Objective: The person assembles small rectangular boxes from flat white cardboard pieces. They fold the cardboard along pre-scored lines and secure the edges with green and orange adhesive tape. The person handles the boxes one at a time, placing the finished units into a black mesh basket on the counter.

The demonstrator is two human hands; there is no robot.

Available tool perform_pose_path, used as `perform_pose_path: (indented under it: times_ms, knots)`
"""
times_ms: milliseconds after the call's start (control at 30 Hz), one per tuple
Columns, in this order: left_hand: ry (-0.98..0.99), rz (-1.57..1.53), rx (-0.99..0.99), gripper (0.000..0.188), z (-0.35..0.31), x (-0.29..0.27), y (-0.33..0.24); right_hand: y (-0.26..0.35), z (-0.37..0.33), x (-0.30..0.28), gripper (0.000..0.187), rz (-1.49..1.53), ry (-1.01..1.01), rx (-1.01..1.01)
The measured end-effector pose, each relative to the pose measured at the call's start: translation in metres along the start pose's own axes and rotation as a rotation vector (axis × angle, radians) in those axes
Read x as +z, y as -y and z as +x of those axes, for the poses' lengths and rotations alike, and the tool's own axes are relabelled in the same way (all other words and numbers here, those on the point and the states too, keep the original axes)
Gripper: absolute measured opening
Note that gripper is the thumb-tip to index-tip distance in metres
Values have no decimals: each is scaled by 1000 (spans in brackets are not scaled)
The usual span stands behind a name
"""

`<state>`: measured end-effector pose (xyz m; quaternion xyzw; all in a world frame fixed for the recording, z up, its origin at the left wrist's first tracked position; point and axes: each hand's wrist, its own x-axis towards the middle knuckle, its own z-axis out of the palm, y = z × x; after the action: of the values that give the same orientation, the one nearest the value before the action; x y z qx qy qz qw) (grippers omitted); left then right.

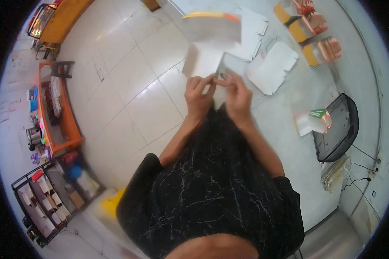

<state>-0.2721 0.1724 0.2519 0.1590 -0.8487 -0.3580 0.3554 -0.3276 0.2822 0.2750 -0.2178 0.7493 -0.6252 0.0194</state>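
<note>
My left hand (199, 97) and my right hand (237, 96) meet in front of my chest, fingertips pinched together at the near edge of a partly folded white cardboard box (205, 58). Its walls stand up at angles, and the far one has a yellow and orange rim. Motion blurs the box a little, and the fingers hide the edge they pinch. Just right of it, flat white card blanks (272, 68) lie on the pale table (296, 172), with more blanks (254, 36) farther back.
Several folded boxes with yellow sides (309, 54) stand at the far right. A white box with a green patterned part (315, 122) sits beside a black-rimmed tray-like object (339, 129). Cables run along the right wall. Across the tiled floor (129, 86) stands an orange table (75, 127).
</note>
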Motion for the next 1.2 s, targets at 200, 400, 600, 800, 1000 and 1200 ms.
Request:
perform_pose_path:
  times_ms: [200, 400, 600, 800, 1000, 1200]
  knots:
    - [144, -124, -60, 14, -14, -8, 10, -58, 42, -28, 35, -202, -374, 143]
    - [310, -173, -105, 13, -13, -16, 24, -68, 40, -54, 25, 15, -61, 381]
    - [647, 129, -256, 21, -17, -13, 44, -75, 30, -56, 26, 39, -114, 438]
    - [566, 66, -6, 29, -3, 14, 19, -70, 9, -42, 23, 108, -110, 445]
    - [664, -311, -443, 22, 3, 26, 26, -60, -1, -40, 21, 72, -74, 396]
    - [725, -395, -531, 24, 6, 29, 22, -41, -3, -30, 18, 10, -81, 308]
